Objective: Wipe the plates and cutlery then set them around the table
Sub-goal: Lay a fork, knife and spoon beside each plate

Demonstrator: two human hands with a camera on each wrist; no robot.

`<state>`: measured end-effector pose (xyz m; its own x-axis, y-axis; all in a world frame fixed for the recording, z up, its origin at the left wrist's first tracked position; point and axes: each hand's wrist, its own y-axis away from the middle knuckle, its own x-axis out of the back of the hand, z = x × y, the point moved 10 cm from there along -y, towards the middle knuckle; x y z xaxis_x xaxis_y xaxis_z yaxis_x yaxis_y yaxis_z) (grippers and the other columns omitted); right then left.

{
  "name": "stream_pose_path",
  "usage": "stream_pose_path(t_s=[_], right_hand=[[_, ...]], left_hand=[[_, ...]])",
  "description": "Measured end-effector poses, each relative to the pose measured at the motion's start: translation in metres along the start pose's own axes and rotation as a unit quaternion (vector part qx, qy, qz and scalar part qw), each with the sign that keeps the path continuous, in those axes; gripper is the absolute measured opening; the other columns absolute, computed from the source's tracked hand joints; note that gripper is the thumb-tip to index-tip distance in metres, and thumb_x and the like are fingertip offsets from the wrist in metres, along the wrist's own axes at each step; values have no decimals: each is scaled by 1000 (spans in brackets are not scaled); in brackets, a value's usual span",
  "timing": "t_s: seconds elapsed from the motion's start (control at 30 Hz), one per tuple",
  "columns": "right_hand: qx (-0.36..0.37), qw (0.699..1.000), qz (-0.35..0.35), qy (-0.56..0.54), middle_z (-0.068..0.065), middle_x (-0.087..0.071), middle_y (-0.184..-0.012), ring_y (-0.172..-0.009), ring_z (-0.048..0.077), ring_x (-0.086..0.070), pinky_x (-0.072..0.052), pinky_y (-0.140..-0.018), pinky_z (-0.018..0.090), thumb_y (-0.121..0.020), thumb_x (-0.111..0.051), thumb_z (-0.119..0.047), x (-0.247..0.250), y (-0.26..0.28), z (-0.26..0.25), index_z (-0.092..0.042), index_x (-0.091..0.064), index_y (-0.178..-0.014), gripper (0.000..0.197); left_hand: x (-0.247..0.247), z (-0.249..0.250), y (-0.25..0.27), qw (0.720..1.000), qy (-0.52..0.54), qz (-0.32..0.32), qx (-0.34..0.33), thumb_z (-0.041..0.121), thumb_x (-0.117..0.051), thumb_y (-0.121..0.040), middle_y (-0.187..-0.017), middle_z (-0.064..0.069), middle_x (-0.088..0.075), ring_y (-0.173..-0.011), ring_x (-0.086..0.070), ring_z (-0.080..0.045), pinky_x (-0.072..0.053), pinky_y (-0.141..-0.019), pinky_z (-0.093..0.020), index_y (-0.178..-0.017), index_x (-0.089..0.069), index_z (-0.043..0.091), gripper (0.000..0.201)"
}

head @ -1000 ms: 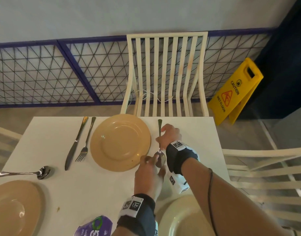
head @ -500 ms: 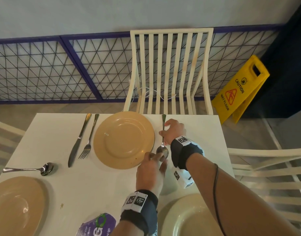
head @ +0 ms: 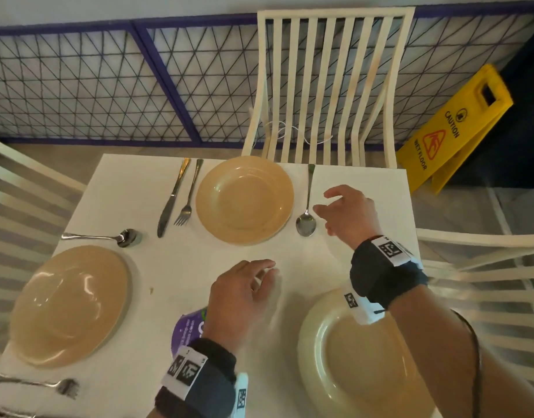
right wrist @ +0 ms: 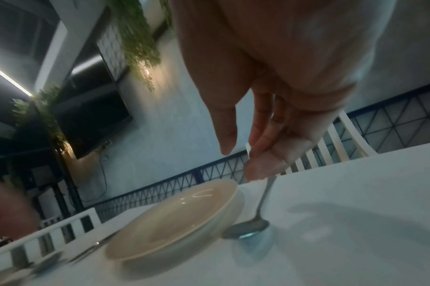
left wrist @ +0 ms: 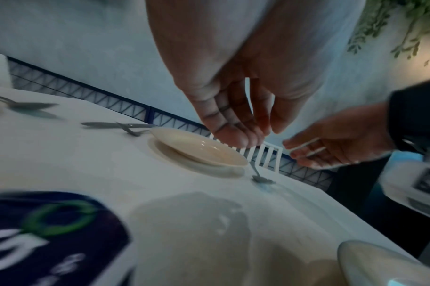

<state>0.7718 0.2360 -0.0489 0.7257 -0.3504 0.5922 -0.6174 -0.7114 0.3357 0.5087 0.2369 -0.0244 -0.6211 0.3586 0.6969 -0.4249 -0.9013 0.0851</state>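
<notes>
Both hands, left [head: 240, 292] and right [head: 347, 214], are now lifting off empty with fingers loosened, leaving the spoon [head: 306, 217] lying on the counter [head: 181, 267] just right of the far plate [head: 244, 199], so we are judging that setting finished.

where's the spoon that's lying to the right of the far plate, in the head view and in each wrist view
Head: the spoon lies upper centre, between the far plate and the right hand, bowl toward the camera.
Left wrist: spoon right of centre, just past the plate's right rim.
Right wrist: spoon lower centre-right, against the plate's right edge, below the fingers.
Shared landmark: that far plate.
</notes>
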Motion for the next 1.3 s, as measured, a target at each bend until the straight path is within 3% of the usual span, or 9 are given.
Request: stream_pose_path(t_s=[0.1,0.2,0.37,0.5,0.67,0.73,0.87,1.17,1.3], right_hand=[[24,999,-12,-35,-6,-73,-83,-79,23,-71,-59,-82,47,-83,-73,-34,0,64,0,-30,-66,-101,20],[48,995,-83,-19,-8,-72,-83,-76,19,-70,-58,-79,44,-86,-73,-34,-29,133,0,-30,-67,-102,17],[105,977,-173,62,-14,-69,-82,-65,-1,-64,-48,-65,9,-87,-73,-31,-102,244,2,-29,-67,-101,16],[108,960,-225,127,-15,-65,-93,-73,4,-65,-56,-76,29,-89,-68,-34,-165,314,25,-33,-66,-103,14],[130,935,-261,203,-14,-60,-101,-91,10,-63,-52,-84,30,-90,-60,-37,-228,378,29,-33,-66,-105,17],[120,930,-273,215,-13,-60,-105,-94,14,-65,-53,-85,31,-91,-58,-39,-247,397,27,-31,-65,-106,19],[106,937,-260,209,-14,-60,-105,-93,10,-65,-53,-85,31,-91,-57,-44,-267,419,18,-34,-63,-108,20],[67,952,-200,223,-17,-57,-105,-91,6,-57,-47,-87,28,-91,-53,-44,-271,428,8,-32,-61,-111,24],[63,947,-177,260,-8,-54,-119,-112,17,-58,-49,-90,32,-94,-51,-32,-265,425,17,-30,-58,-116,24]], left_hand=[[35,-27,37,998,51,-15,43,36,-66,-94,-90,16,-73,-77,-69,-8,-58,-78,-31,-103,-78,30,16],[74,-70,75,997,24,3,79,24,-68,-94,-98,14,-74,-83,-69,-5,-58,-83,-31,-105,-78,29,15],[129,-135,142,991,-45,1,128,27,-67,-94,-97,11,-71,-78,-66,-6,-56,-75,-30,-110,-75,30,18],[148,-191,193,974,-124,-50,180,27,-66,-94,-106,9,-65,-84,-60,-10,-44,-74,-23,-115,-71,34,23],[142,-223,235,962,-149,-113,200,31,-61,-96,-121,7,-61,-102,-66,-19,-47,-83,-30,-127,-61,34,31],[136,-224,236,965,-150,-119,182,31,-60,-96,-130,6,-55,-107,-66,-22,-50,-89,-35,-132,-55,34,37],[126,-228,222,969,-130,-128,165,29,-54,-97,-134,1,-50,-113,-63,-27,-52,-91,-41,-139,-45,32,43],[114,-235,205,968,-128,-172,133,28,-53,-99,-135,0,-48,-111,-63,-25,-53,-89,-38,-141,-45,29,43],[114,-238,205,969,-125,-176,123,28,-55,-98,-130,1,-48,-105,-64,-24,-53,-88,-38,-132,-51,28,34]])
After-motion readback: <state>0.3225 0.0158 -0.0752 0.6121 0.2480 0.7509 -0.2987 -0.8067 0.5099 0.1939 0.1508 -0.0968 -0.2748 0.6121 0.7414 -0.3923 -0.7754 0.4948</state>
